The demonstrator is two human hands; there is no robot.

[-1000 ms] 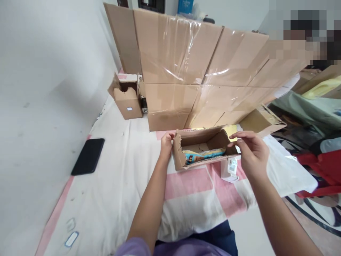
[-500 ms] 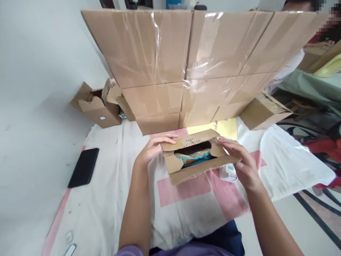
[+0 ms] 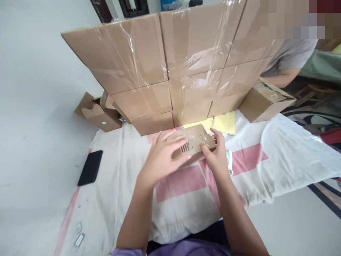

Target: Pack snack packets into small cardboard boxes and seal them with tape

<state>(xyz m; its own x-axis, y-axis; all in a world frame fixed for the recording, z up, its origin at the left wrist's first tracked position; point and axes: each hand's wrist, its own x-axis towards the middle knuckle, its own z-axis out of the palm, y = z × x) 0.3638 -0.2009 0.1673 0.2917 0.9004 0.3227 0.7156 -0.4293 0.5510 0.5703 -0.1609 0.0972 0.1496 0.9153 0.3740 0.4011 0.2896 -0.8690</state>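
A small brown cardboard box (image 3: 195, 141) lies closed on the pink-and-white cloth (image 3: 183, 185) in front of me. My left hand (image 3: 163, 156) rests flat on its lid, fingers stretched out. My right hand (image 3: 217, 154) grips the box's right end, thumb pressing the top near the edge. The packet that lay inside is hidden under the lid.
A wall of taped cardboard cartons (image 3: 170, 67) stands just behind the box. An open small carton (image 3: 97, 112) lies at its left, another (image 3: 266, 101) at its right. A black phone (image 3: 90, 172) lies on the left. Another person's arm (image 3: 282, 76) shows at upper right. Yellow sheets (image 3: 225, 122) lie by the cartons.
The box's flaps were open with a blue packet showing; they are folded down now. My left hand moved from the box's left end onto the lid. The view tilted up.
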